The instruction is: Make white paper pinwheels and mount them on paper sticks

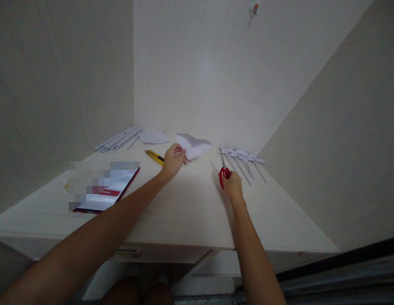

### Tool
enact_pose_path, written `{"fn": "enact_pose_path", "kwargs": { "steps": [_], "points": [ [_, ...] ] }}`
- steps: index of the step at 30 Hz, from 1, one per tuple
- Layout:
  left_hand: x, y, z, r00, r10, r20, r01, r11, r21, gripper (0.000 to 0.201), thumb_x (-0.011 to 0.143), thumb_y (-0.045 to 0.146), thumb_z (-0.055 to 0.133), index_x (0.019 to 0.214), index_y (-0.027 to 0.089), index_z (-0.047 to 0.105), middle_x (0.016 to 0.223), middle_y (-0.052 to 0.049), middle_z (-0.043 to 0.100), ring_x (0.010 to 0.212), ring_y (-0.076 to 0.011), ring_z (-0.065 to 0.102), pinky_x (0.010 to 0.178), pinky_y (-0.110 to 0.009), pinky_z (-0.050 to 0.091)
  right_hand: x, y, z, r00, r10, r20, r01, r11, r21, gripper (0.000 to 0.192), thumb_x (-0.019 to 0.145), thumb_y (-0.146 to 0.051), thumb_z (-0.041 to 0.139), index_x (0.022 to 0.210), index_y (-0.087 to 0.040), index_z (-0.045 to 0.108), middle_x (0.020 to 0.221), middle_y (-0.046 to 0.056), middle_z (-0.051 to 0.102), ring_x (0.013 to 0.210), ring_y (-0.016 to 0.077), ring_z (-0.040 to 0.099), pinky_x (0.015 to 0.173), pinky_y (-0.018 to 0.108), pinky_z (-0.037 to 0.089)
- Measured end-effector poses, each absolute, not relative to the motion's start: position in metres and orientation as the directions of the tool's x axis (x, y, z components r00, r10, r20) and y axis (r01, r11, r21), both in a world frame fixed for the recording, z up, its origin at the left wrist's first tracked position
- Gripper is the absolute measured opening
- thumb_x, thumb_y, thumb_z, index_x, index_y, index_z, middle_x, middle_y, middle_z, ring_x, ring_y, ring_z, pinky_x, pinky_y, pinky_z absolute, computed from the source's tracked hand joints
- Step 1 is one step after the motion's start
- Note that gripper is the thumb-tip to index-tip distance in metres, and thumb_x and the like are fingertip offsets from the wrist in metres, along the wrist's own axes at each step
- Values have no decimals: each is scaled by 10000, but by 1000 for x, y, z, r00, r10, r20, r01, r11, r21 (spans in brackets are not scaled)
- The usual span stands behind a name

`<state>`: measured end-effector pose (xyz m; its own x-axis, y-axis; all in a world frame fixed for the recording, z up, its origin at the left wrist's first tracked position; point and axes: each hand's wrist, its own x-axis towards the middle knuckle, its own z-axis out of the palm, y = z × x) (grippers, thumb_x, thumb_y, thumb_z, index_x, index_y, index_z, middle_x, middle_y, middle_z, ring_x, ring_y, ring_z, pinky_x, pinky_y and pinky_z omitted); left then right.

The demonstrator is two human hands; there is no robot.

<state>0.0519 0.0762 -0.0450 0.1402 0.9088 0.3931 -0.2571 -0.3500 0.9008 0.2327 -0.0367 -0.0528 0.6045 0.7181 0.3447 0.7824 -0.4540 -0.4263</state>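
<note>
Your left hand [173, 161] pinches the paper [193, 145] by its near corner, lifting it off the surface [190, 212] near the far edge. Your right hand [232, 185] grips the scissors [223, 169], blades pointing away, paper within cutting reach.

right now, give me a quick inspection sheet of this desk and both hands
surface: pale wooden desk set in a corner between plain walls
job's things: white paper sheet pinched at its near edge by the left hand; red-handled scissors in the right hand, blades pointing away
clutter: yellow utility knife beside the left hand; cut paper shapes on thin sticks right of the scissors; bundle of white strips and a loose paper piece at the back; dark-edged booklet, partly blurred
grippers: left closed on the paper, right closed on the scissors
cables: nothing seen
surroundings: small wall fitting high up
</note>
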Motion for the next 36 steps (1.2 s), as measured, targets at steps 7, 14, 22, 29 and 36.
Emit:
{"fn": "enact_pose_path", "kwargs": {
  "steps": [7, 14, 22, 29, 36],
  "points": [
    [45, 80, -56, 253, 885, 391, 116, -429, 896, 195, 706, 111, 486, 886, 174, 449, 534, 85, 476, 402, -68, 476, 454, -178, 358, 235, -39, -63, 618, 721, 314, 784, -534, -316, 291, 770, -270, 520, 927, -49, 627, 959, 240, 611, 890, 303, 597, 700, 340, 412],
    [44, 70, -60, 531, 758, 378, 304, -588, 750, 171, 675, 80, 437, 720, 172, 574, 472, 60, 421, 462, -91, 396, 477, -199, 281, 241, -38, -70, 619, 722, 309, 785, -556, -273, 275, 753, -239, 511, 898, -50, 647, 939, 257, 606, 886, 306, 582, 697, 358, 414],
    [44, 69, -61, 697, 641, 321, 376, -708, 597, 241, 628, 91, 473, 683, 186, 688, 492, 1, 521, 483, -121, 451, 523, -233, 348, 240, -33, -67, 497, 746, 442, 867, -402, -296, 275, 778, -216, 478, 876, -27, 653, 922, 239, 598, 950, 298, 515, 834, 414, 356],
    [41, 66, -66, 812, 429, 395, 352, -901, 254, 151, 728, 216, 507, 759, 149, 638, 876, -97, 559, 803, -209, 542, 733, -315, 414, 217, -19, -70, 210, 828, 521, 920, 14, -392, 302, 829, -326, 447, 929, -117, 642, 896, 110, 629, 826, 182, 543, 825, 308, 392],
    [42, 65, -69, 903, 284, 322, 188, -936, 299, 350, 756, 162, 486, 1102, 123, 515, 1086, -109, 520, 993, -192, 509, 876, -301, 374, 216, -15, -76, 208, 876, 435, 898, 5, -439, 196, 746, -245, 507, 808, -120, 645, 705, 53, 619, 647, 147, 519, 669, 272, 407]
  ]
}}
